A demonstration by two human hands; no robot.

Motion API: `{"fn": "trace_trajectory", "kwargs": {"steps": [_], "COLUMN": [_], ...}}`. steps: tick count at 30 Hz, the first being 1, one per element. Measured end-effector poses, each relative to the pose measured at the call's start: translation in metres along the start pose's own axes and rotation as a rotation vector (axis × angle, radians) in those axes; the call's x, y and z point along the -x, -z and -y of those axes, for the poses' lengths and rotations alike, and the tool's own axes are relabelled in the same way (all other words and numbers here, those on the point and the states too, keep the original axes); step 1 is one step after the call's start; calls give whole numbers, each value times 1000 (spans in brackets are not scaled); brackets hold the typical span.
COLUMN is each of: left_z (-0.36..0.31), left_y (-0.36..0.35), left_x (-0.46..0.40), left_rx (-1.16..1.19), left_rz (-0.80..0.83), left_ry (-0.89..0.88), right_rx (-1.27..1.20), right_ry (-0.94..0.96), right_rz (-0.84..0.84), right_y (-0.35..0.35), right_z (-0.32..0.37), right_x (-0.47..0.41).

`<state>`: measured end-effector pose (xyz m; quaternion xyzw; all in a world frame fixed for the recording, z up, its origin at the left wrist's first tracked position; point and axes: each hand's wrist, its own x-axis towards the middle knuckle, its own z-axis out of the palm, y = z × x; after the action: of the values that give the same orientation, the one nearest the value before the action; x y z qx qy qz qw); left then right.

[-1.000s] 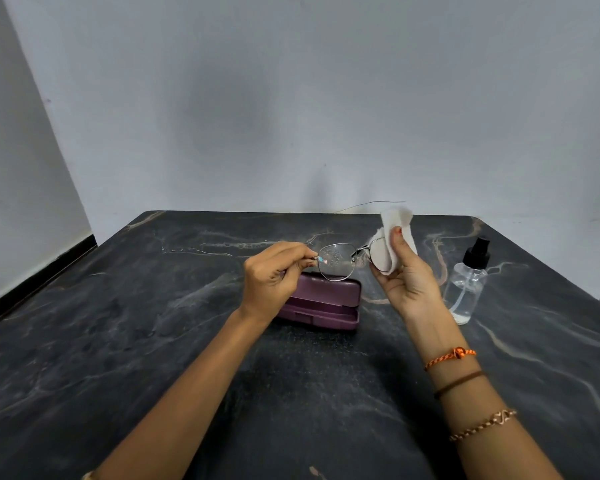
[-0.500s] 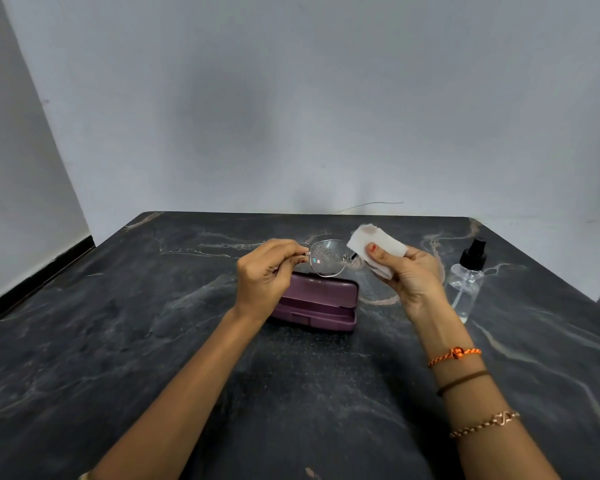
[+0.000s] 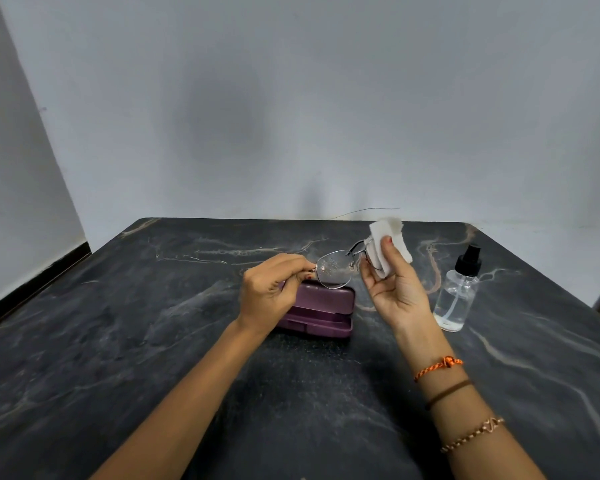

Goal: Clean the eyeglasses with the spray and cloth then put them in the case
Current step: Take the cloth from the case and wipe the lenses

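Thin metal-framed eyeglasses [image 3: 334, 268] hang in the air above a shut purple case [image 3: 321, 310]. My left hand [image 3: 271, 291] pinches the frame at its left end. My right hand [image 3: 394, 285] holds a folded white cloth [image 3: 390, 242] wrapped around the right lens, thumb pressing on the cloth. The left lens is bare and shows droplets. A clear spray bottle [image 3: 456, 296] with a black pump top stands upright just right of my right hand.
All of this is on a dark marbled table [image 3: 118, 341] that meets a pale wall at its far edge. A thin wire [image 3: 368, 211] lies along that far edge. A table or chair leg shows at the right border.
My right hand turned upright again, lifting the cloth from lying flat over the right lens to standing around it. The glasses shifted slightly up and right. My left hand kept its pinch.
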<state>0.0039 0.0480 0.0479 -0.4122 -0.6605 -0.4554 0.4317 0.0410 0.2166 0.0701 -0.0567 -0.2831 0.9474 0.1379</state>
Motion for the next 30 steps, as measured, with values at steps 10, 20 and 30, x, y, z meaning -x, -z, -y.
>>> {"fn": "trace_trajectory", "kwargs": {"steps": [10,20,30], "left_z": [3,0,0], "left_y": [7,7,8], "left_x": [-4,-5,-4], "left_rx": [-6,-21,-20], "left_rz": [-81,-99,-61], "left_ry": [37,28,37], "right_rx": [361,370,99], "right_ry": [52,91,12], "right_rz": [134,11,40], "right_y": [4,9,2], "right_z": [11,19,1], "right_x": [-4,-5,-3]}}
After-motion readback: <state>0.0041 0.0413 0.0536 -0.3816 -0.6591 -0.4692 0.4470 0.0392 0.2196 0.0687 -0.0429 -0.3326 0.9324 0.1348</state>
